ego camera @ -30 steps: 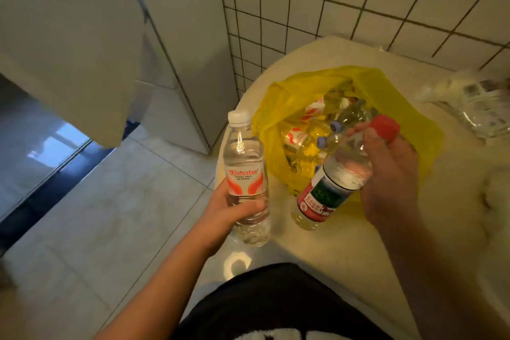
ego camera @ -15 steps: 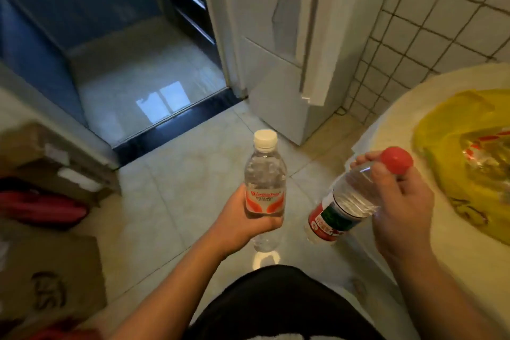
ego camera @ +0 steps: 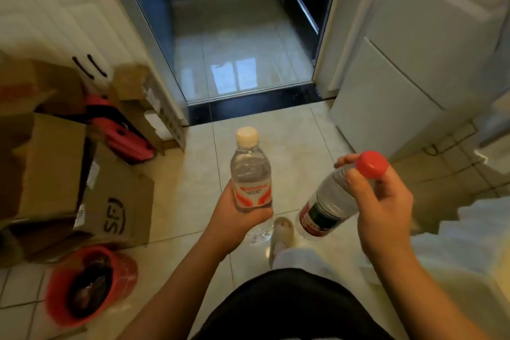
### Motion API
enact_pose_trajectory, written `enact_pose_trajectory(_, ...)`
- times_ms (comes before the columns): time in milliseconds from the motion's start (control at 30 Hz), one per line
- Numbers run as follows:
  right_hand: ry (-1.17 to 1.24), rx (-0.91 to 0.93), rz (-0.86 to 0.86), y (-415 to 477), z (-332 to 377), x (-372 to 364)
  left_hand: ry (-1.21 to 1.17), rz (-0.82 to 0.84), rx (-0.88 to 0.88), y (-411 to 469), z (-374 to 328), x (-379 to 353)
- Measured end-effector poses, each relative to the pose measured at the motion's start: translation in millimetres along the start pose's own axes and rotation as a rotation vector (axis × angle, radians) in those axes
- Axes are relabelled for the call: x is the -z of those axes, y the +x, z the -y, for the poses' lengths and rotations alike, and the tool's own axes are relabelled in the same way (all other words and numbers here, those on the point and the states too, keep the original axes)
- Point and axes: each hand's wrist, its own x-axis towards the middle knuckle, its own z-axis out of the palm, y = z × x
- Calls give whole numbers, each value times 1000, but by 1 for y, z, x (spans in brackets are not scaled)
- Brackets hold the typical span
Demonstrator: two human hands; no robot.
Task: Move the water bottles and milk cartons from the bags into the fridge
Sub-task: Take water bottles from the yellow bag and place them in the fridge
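Left hand [ego camera: 231, 225] grasped an upright white-capped clear plastic bottle [ego camera: 249, 174]; right hand [ego camera: 386, 210], at 3 o'clock, gripped a tilted red-capped clear plastic bottle [ego camera: 328, 201].

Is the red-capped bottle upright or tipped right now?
Tipped. The right hand grips the red-capped bottle near its neck, cap high and base slanting down to the left, unlike the upright white-capped bottle in the left hand.
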Motion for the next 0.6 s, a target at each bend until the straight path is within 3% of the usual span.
enact_pose_trajectory(367,12,-29,154,184,-33,-86,23,-86,0,171,-55,38)
enact_pose_trajectory(600,-50,-13,113,304,-36,-99,149,-54,-63,287,-118,32)
